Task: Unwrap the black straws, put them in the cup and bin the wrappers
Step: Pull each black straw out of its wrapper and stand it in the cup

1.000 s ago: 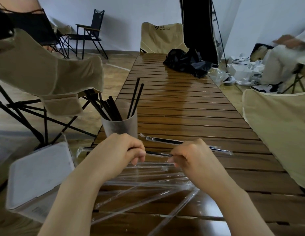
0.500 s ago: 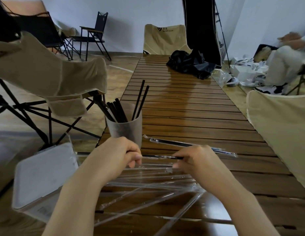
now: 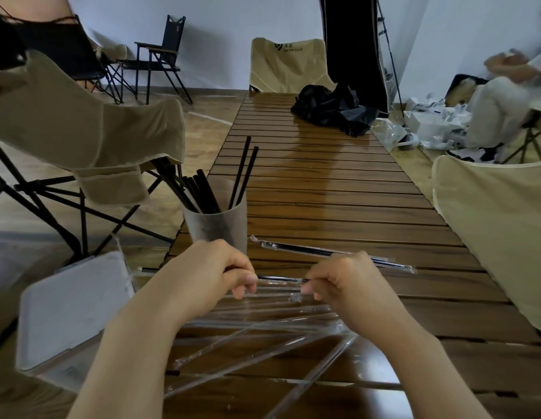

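1. White lidded bin (image 3: 73, 313): off the tabletop's left edge, just beside the near-left corner, lid down. Judged to sit there so wrappers can be dropped over the edge without reaching; it will need opening first.

2. Cup (image 3: 216, 226): stands upright at the left edge of the tabletop (image 3: 338, 192), just beyond the left hand. Bare black straws (image 3: 202, 192) lean in it, most fanned left, two tilted right. Close placement likely keeps each transfer short.

3. Left hand (image 3: 209, 276): fingers curled, pinching the held straw (image 3: 280, 278); a bare black tip pokes out past it toward the left edge. Judged to be the pulling side.

4. Held straw spans level between both hands, above the tabletop's near part, still partly sleeved in clear film. Both ends are held apart so straw and sleeve can slide in opposite directions.

5. Right hand (image 3: 351, 285): fingers curled, pinching the wrapper end of the same straw; probably the anchor.

6. Empty wrappers (image 3: 263, 337): clear sleeves lying crossed under and nearer than the hands, across the near edge. Not yet binned; probably left to be cleared in one go.

7. Wrapped straws (image 3: 323, 252): lying slantwise beyond the right hand, toward the right edge. How many I cannot tell. Next in the queue, by my reading.
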`<state>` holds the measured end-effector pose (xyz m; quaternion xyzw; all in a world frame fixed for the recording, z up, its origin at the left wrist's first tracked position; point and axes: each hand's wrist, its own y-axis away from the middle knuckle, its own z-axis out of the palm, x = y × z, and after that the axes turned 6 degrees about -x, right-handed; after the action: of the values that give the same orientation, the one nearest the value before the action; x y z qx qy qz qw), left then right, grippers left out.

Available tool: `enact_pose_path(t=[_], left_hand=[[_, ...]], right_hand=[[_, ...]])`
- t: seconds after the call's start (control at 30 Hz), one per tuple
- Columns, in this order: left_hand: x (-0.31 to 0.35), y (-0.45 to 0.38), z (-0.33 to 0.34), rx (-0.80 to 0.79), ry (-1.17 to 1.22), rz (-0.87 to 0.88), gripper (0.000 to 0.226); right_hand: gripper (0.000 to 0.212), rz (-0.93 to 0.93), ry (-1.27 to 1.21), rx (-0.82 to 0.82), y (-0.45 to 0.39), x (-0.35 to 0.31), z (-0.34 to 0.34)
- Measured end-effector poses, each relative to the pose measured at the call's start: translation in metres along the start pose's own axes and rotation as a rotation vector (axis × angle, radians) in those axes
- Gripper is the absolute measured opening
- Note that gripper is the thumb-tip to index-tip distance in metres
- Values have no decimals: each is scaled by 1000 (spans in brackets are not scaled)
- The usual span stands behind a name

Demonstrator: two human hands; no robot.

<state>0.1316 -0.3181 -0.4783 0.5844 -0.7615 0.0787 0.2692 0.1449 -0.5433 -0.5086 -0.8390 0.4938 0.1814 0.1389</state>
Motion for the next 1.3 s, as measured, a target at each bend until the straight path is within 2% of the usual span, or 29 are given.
enact_pose_path(t=[0.3,0.43,0.47,0.57,0.63,0.77,0.93,1.03,1.17,1.3], left_hand=[[-9,16,-22,52,-57,-104,25],[-10,25,-32,52,-133,-182,12],[-4,25,-31,28,-136,-177,9],[21,16,-20,-40,-57,-63,24],[37,7,-7,-59,-46,-4,27],[40,-3,5,6,-75,-9,19],[24,1,-1,38,19,-61,10],[14,5,-6,65,25,-94,6],[15,1,-4,103,-9,-77,8],[20,-3,3,80,-10,-52,10]], right_hand=[[27,122,-11,-12,6,23,-9],[33,117,-26,-3,6,30,-8],[33,106,-18,-7,4,29,-7],[35,45,-9,-7,1,19,-4],[32,-6,-5,-6,-1,12,-3],[15,-40,-7,18,-1,11,-2],[31,1,-32,24,3,21,-5],[31,29,-19,28,3,25,-6],[11,1,11,46,1,18,-4],[11,-75,50,66,-5,2,2]])
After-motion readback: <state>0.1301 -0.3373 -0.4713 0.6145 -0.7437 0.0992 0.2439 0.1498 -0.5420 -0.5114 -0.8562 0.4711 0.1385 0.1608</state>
